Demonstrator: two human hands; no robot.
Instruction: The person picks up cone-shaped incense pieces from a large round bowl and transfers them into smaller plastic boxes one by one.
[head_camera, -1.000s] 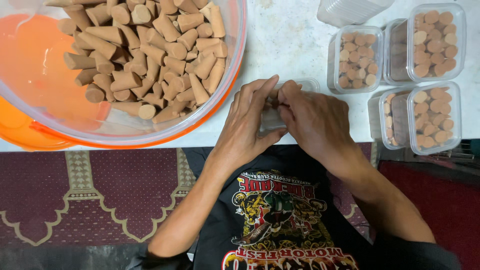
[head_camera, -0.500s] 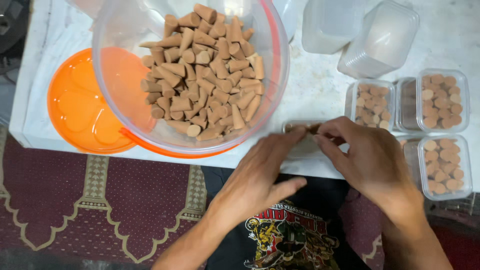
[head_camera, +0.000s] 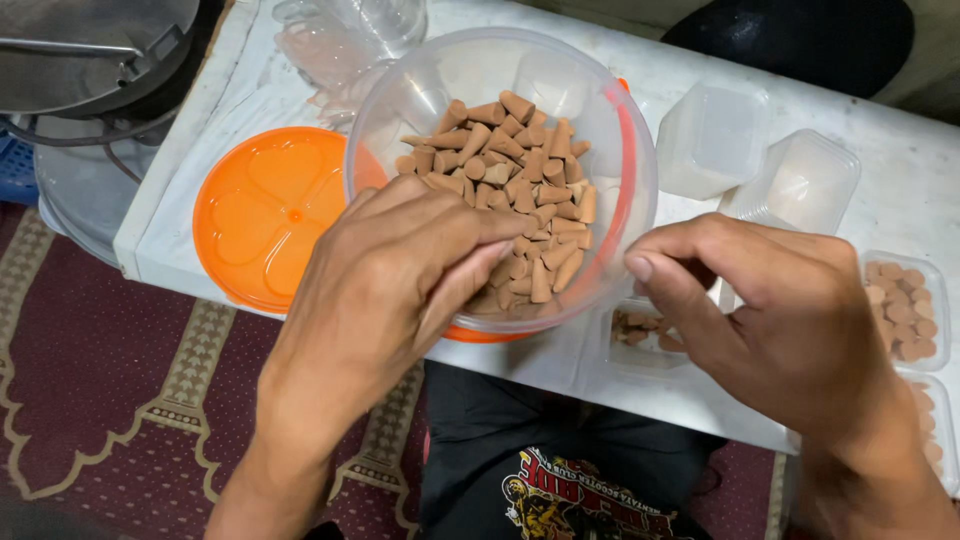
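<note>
left hand: fingers bunched inside clear round plastic bowl, touching brown cones | right hand: curled, holds nothing, above small clear box

Table before me, carrying all that follows. Bowl at centre, cones heaped inside it. Lid lies flat just left of the bowl, partly under its edge. My left hand at the bowl's near rim, fingertips inside. My right hand right of the bowl, above a small open tub holding a few cones. Two upturned tubs behind my right hand. Filled tubs at far right. Stacked cups behind the bowl. Metal pot off the table's left end.
</note>
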